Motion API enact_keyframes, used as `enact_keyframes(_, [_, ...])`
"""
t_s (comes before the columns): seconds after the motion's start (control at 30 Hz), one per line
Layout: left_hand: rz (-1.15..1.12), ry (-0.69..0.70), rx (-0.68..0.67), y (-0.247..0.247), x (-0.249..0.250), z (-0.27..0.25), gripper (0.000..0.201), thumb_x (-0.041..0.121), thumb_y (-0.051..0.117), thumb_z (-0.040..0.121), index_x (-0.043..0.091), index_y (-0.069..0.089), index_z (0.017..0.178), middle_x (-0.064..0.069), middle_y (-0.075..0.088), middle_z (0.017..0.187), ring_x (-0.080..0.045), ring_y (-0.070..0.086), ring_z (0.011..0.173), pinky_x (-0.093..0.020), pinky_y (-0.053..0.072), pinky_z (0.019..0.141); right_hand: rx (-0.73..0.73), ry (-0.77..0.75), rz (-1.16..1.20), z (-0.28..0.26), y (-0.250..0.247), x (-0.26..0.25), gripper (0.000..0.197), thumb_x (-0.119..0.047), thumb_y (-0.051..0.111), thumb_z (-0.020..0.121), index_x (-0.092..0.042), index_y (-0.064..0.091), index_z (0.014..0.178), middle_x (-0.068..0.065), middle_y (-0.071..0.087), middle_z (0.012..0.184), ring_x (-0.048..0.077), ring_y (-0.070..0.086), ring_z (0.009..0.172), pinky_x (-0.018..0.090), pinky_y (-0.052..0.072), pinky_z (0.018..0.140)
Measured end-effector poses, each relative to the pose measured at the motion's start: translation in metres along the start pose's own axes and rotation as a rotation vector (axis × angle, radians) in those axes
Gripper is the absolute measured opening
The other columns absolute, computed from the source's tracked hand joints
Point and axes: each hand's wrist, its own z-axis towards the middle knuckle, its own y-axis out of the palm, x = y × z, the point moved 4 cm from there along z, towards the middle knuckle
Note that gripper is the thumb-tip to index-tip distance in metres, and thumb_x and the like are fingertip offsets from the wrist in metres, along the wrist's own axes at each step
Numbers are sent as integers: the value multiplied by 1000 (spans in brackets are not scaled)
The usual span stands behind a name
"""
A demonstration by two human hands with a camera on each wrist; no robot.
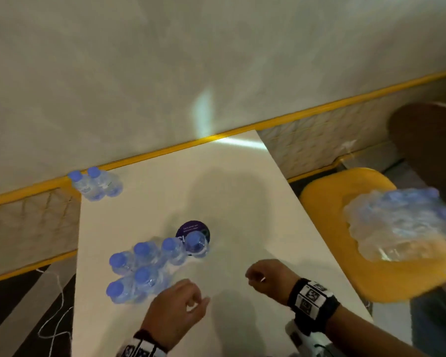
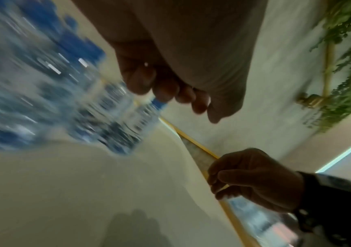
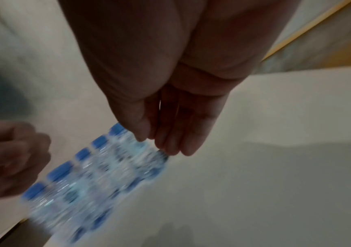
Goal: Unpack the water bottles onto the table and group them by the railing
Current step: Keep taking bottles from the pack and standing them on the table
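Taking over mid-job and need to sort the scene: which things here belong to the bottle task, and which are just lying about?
Job:
bottles by the railing
bottle cluster mid-table
shrink-wrapped pack on the yellow chair
yellow railing
table
left hand and right hand, both holding nothing

Lying about:
purple round disc
white cord on the floor

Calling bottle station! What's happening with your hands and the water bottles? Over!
Left hand and right hand hold nothing. Six bottles mid-table, a few bottles by the yellow railing. Wrapped pack on the chair. Nothing in the way.

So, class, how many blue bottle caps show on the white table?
8. Two caps stand by the yellow railing at the far left corner; six caps cluster beside the left hand. Blur may hide others.
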Motion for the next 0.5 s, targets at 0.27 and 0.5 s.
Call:
enact_keyframes(0.27, [6, 280, -654, 142, 184, 125, 28, 53, 60, 88, 27, 66, 97, 10, 66, 92, -9, 63, 78, -34, 55, 77, 471, 533, 197, -141, -99, 219, 10, -33, 65, 84, -25, 69, 81, -4, 68, 78, 21, 63, 74, 27, 45, 63])
enact_keyframes(0.5, [-70, 271, -828, 275, 338, 185, 61, 40, 66, 92, 25, 45, 147, -1, 57, 136, -21, 61, 116, -41, 53, 98, 845, 774, 433, -203, -163, 341, 34, -20, 63, 90, -18, 58, 123, 2, 69, 95, 20, 64, 85, 31, 49, 74])
